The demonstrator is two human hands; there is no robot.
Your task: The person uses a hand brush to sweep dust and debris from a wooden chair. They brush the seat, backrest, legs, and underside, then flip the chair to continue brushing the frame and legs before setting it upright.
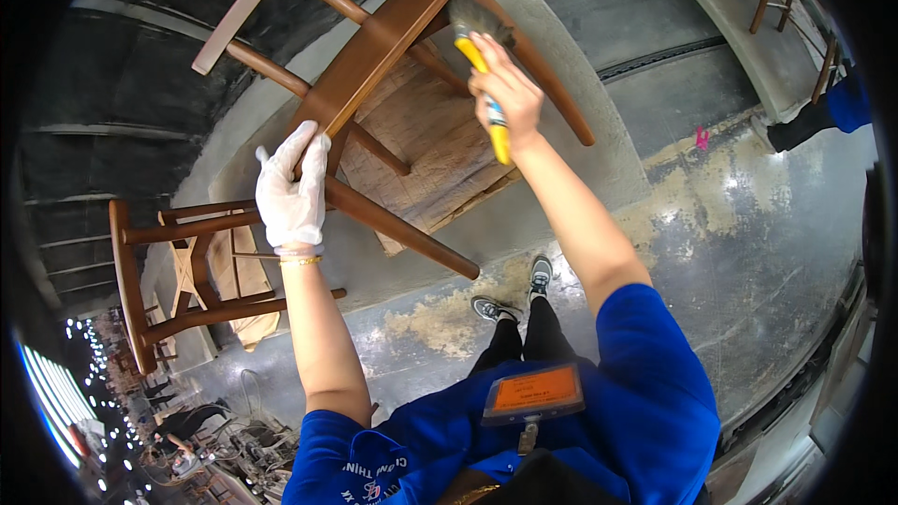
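Note:
A brown wooden chair (379, 51) is tilted in front of me, its seat edge and legs turned toward me. My left hand (294, 189), in a white glove, grips the near corner of the seat. My bare right hand (508, 92) is closed around the yellow handle of a paintbrush (500, 142). The brush's dark, wide bristles lie at the far end of the seat, beside a leg; whether they touch the wood is hard to tell.
A second wooden chair frame (192, 313) stands at the left. Beneath the held chair lies a wooden board (412, 136) on a grey sheet (613, 154). Another chair frame (781, 0) and a person's leg (803, 126) appear at the far right. A pink object (702, 137) is on the floor.

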